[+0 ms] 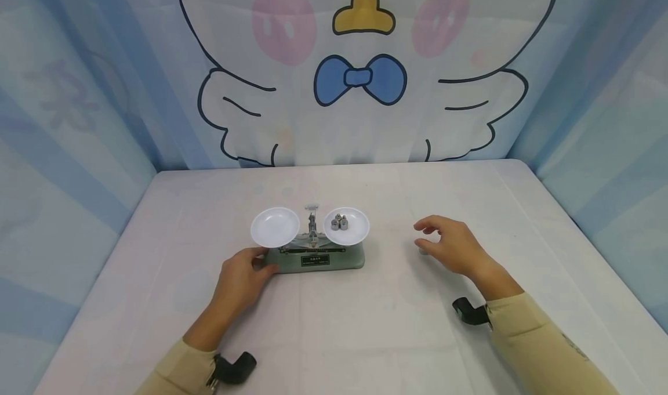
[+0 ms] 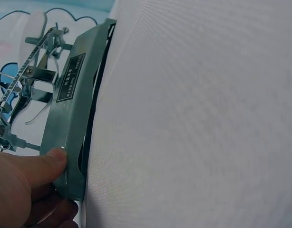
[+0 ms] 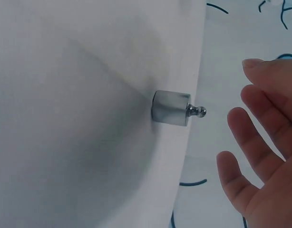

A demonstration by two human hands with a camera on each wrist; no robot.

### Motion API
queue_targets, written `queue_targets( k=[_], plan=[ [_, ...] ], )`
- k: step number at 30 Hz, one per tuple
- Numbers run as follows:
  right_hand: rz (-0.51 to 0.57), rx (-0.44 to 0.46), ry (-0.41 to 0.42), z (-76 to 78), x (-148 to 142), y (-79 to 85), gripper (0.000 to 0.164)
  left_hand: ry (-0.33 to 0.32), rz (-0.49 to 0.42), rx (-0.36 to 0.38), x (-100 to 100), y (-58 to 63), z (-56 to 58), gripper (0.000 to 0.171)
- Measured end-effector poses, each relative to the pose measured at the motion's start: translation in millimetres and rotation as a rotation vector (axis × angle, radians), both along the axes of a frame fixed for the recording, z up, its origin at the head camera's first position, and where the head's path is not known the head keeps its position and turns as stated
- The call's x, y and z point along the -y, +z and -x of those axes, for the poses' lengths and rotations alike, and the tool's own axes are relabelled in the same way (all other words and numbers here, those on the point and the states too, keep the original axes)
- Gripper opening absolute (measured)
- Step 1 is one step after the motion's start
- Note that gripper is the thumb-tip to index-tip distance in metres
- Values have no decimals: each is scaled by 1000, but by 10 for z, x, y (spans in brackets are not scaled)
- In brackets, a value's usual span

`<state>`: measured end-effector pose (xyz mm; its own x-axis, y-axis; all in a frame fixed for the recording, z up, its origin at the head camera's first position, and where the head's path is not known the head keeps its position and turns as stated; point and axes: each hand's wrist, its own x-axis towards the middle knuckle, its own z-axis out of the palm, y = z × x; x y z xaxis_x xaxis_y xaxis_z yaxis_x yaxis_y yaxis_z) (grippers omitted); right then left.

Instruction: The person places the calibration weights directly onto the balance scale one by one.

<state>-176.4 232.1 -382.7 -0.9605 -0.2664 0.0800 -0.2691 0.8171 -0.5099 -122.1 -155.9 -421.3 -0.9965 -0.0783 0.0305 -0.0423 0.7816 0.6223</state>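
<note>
A green-based balance scale [image 1: 334,260] with two white pans stands on the table. My left hand [image 1: 239,282] grips the left end of its base; in the left wrist view the thumb [image 2: 53,161] presses the front face and the fingers lie at the end. Several small metal weights [image 1: 339,223] sit on the right pan [image 1: 361,231], and the left pan [image 1: 275,227] carries nothing. To the scale's right, my right hand [image 1: 456,247] hovers with fingers apart, holding nothing. Close by it, a knobbed silver weight [image 3: 170,108] stands upright on the table, mostly hidden by the hand in the head view.
A white cloth [image 1: 334,337] covers the table. Behind it hangs a curtain [image 1: 360,128] printed with a cartoon bird, and blue curtains flank both sides. Black wrist-mounted devices [image 1: 235,369] jut from both sleeves.
</note>
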Motion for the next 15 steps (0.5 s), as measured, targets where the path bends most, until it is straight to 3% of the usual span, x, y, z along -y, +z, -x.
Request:
queue_targets(
  k=[15],
  plan=[
    [-60,53,0,47,-139,-160,23,0,-12,5,7,-3,1,47]
  ],
)
